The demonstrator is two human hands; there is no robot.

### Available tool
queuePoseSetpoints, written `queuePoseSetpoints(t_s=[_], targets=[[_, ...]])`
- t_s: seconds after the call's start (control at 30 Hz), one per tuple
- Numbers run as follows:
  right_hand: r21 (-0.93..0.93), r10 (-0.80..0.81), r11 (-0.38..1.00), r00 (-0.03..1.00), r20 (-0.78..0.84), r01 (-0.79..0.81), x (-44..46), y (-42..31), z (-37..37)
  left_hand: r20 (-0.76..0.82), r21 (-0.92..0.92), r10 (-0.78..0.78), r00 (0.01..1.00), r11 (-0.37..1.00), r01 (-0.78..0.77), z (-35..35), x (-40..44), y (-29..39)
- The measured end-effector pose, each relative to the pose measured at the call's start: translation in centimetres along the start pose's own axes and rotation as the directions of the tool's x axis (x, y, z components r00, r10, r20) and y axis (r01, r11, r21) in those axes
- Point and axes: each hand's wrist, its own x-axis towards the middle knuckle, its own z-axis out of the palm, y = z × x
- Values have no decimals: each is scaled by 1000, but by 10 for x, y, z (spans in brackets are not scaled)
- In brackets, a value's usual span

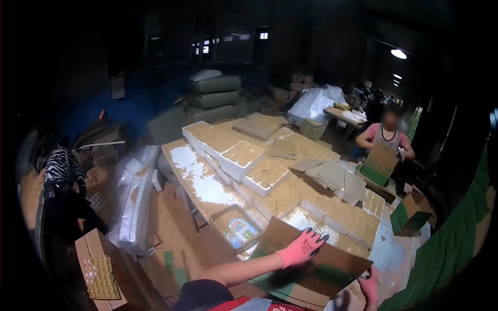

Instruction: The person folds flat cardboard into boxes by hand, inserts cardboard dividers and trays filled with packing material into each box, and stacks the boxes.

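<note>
An open cardboard box [337, 259], brown with green printed patches, stands tilted right in front of me. My left hand [303, 248], in a pink glove with dark fingertips, grips the upper edge of its raised panel, fingertips curled over the rim. At the box's right side my right hand [369, 287], also pink-gloved, holds the edge; part of it is hidden behind the cardboard. Just beyond lies a shallow cardboard tray [236, 228] with a colourful printed sheet inside. White foam boxes [241, 158] filled with sawdust-like material sit on the table [197, 179].
Across the table's right end a person [386, 137] holds another box [380, 163]. Flat cardboard pieces [332, 176] lie on the table. Egg trays [101, 277] rest against a carton at lower left. Green stacked cartons [446, 259] line the right. Another person [65, 171] bends at far left.
</note>
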Motion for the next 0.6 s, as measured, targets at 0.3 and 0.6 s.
queuePoseSetpoints(t_s=[0.3, 0.6], targets=[[-162, -156, 919, 710, 686, 359, 83, -100, 22, -80, 109, 155, 985, 983, -146, -10, -53, 45], [-146, -625, 582, 555, 548, 800, 153, -112, 65, 247, 297, 67, 967, 944, -141, -53, -74, 19]])
